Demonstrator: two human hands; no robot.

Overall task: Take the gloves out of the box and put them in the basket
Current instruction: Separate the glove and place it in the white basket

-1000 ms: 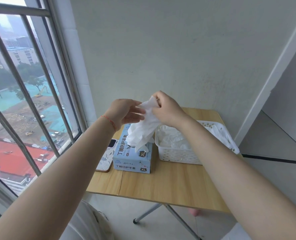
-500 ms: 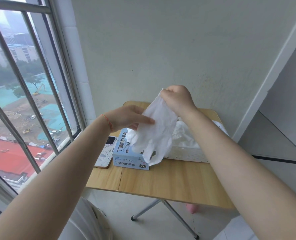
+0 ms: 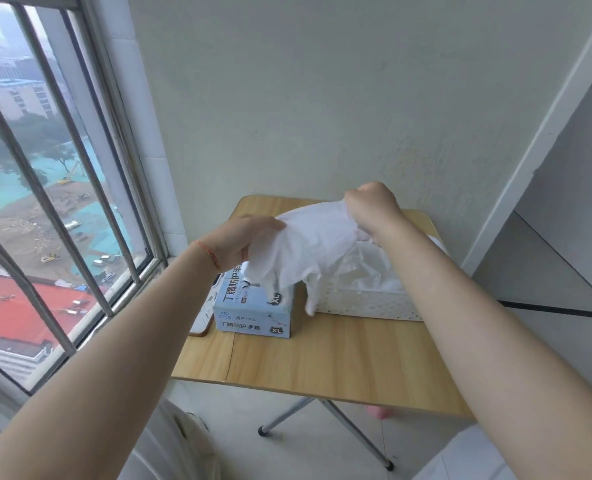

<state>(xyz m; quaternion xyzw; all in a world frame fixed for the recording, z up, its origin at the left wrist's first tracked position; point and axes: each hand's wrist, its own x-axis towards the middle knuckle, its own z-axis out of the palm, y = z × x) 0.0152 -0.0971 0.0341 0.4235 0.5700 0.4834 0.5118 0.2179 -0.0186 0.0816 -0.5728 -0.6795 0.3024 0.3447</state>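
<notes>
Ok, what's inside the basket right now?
White gloves piled in the basket. The right hand and its forearm cover the far end.

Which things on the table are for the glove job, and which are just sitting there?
For the job: white glove held by the left hand and right hand; blue glove box; white basket with gloves inside.

Just sitting there: phone beside the box.
</notes>
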